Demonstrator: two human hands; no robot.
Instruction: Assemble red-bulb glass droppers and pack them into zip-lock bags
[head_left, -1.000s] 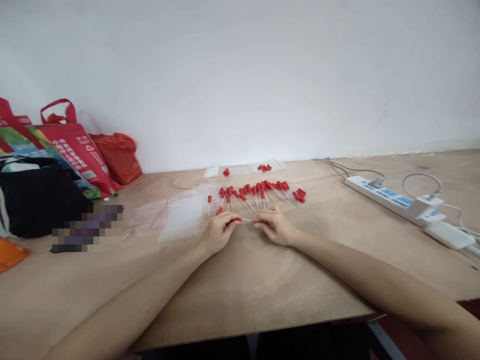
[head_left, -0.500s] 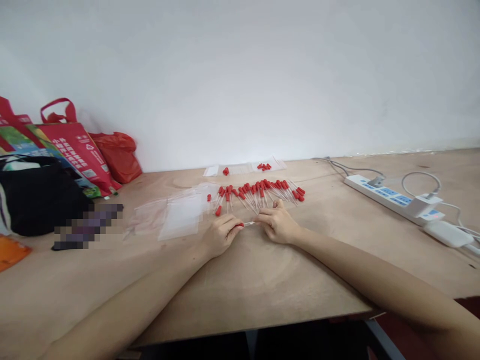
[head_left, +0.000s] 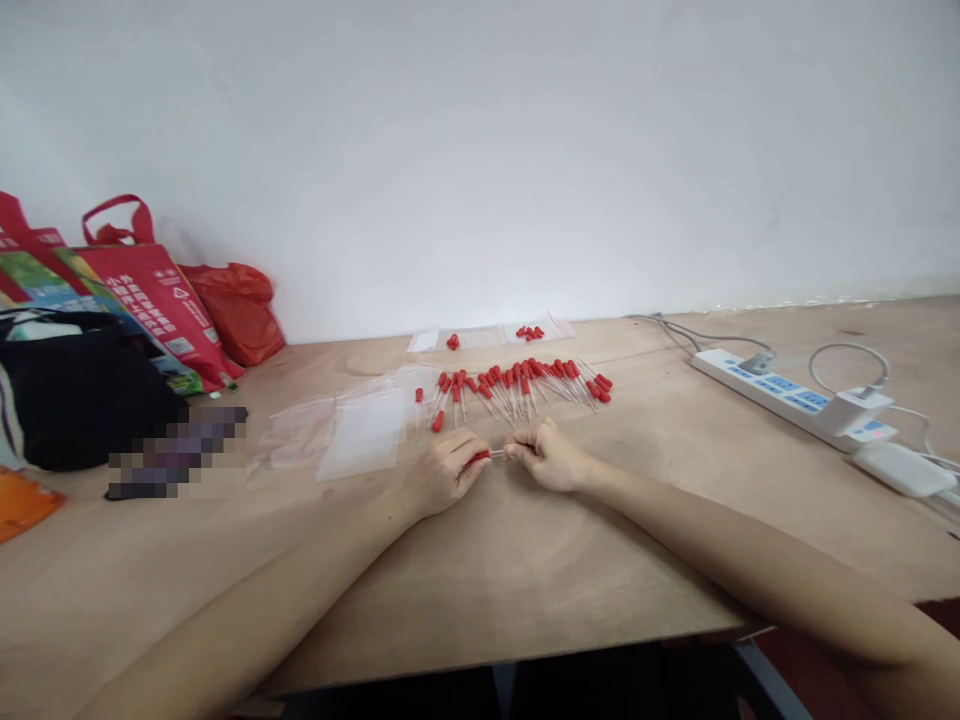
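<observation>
Between finger and thumb, my left hand [head_left: 448,470] pinches the red rubber bulb [head_left: 480,456] of a dropper. My right hand [head_left: 551,455] grips the same dropper's thin clear tube [head_left: 498,454] from the other side, its fingers closed. The tube's far end is hidden in the right fingers. Just beyond both hands lies a row of droppers [head_left: 517,378] with red bulbs and clear tubes, their bulbs mostly toward the wall. One dropper's bulb [head_left: 438,422] lies close to my left hand.
Clear plastic bags [head_left: 364,435] lie flat on the left. By the wall are more clear bags with loose red bulbs [head_left: 529,332] and clear tubes [head_left: 480,340]. A power strip [head_left: 787,395] with chargers sits right; shopping bags [head_left: 150,300] and a black bag [head_left: 82,390] stand left.
My right hand has shifted slightly left, closer to my left hand, and its fingers are drawn in tighter. Less of the tube shows between the hands.
</observation>
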